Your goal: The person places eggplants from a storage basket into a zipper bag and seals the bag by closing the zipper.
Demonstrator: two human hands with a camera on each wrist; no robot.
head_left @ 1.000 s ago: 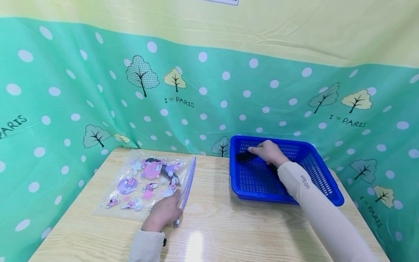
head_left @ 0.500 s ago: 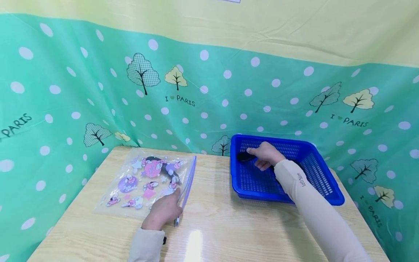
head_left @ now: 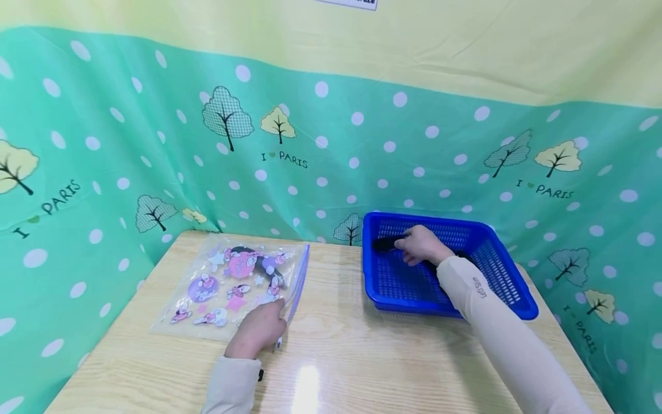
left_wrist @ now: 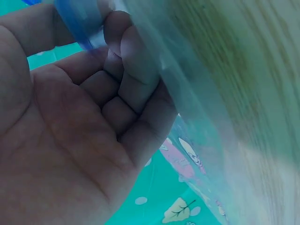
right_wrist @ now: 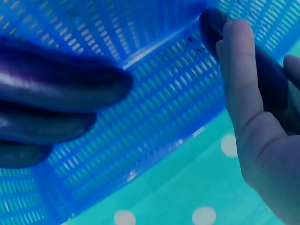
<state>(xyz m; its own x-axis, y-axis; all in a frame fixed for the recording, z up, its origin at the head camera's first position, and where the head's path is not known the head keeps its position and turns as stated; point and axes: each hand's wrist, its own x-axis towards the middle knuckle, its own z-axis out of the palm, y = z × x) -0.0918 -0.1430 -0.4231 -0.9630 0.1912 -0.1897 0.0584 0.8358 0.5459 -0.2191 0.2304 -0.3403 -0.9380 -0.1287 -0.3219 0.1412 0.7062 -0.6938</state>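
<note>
My left hand point(head_left: 260, 326) grips the open-side edge of a clear zip bag point(head_left: 211, 299) with cartoon prints and a purple zip strip. The bag lies flat on the table with a dark, curved, eggplant-like thing point(head_left: 271, 273) inside. In the left wrist view, curled fingers point(left_wrist: 136, 70) hold the bag's film. Over the left part of a blue plastic basket point(head_left: 368, 276), my right hand point(head_left: 423, 244) holds a dark purple eggplant point(head_left: 384, 244), its thumb laid along the skin in the right wrist view. Other eggplants point(right_wrist: 61, 86) lie in the basket, partly hidden by my forearm in the head view.
The wooden table point(head_left: 331, 356) carries the bag at left and the basket at right. A green and yellow cloth point(head_left: 357, 155) with dots and trees hangs close behind and along both sides. The basket has raised, slotted walls.
My right hand loosens its fingers on the eggplant half a second ago, then closes on it again a little farther along. The left hand stays at the bag's edge.
</note>
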